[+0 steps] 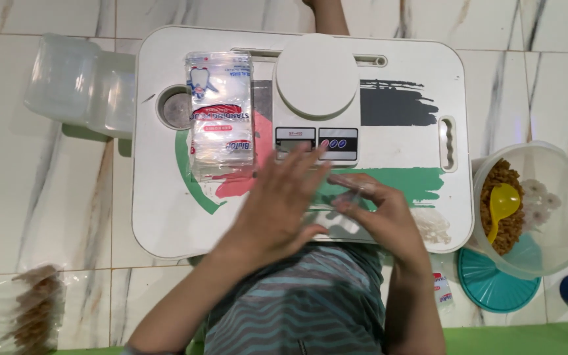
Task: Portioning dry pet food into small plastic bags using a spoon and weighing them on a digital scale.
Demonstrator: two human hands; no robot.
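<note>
White lap tray [165, 217], black-green-red brushstrokes; white scale [316, 98]; yellow spoon [502, 204]; teal lid [494, 286]; marbled floor [41, 197].

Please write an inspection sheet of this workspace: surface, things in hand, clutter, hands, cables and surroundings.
Surface: small white lap table with painted green, red and black strokes, set on a marble-pattern tile floor.
Things in hand: clear plastic pouch pressed between both hands; hard to see, it is transparent.
Clutter: white kitchen scale with round platform; pack of clear pouches beside it.
Hands: left hand flat, fingers spread over the pouch; right hand pinching its edge.
Cables: nothing seen.
Surroundings: clear tub of brown snack with yellow scoop, teal lid under it; clear containers at the far left; filled bags at the near left.
</note>
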